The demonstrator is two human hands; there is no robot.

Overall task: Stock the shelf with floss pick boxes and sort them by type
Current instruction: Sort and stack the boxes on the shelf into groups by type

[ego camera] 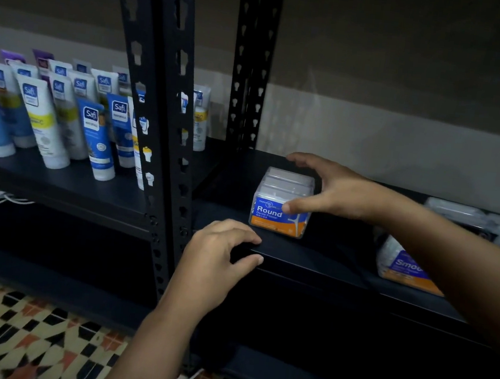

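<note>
Black metal shelving fills the view, dimly lit, with a plain pale wall behind it. The right hand (333, 189) reaches in from the right over a short row of clear floss pick boxes (283, 201) standing on the shelf (321, 260). Its fingers (300, 159) curve over the back of the row and the thumb presses the blue and orange front label, which reads "Round Dental Flosser", so the hand spans and holds the row front to back. About three boxes stand pressed together there; the exact count is hard to tell. The left hand (218, 260) rests on the front edge of the same shelf, just in front and to the left of the boxes, fingers bent over the lip and thumb against the shelf's face below.

Further right on the shelf, partly hidden by the right forearm, lies a clear pack (404, 269) with a label starting "Smo", and behind it some more wrapped packs (473, 218) that are too blurred to count.

To the left, past the perforated upright posts (161, 110), a neighbouring shelf carries well over a dozen white and blue tubes (90, 127) marked "Safi", standing cap down in rows. Below, the floor (23, 335) has patterned tiles in black, cream and orange.
</note>
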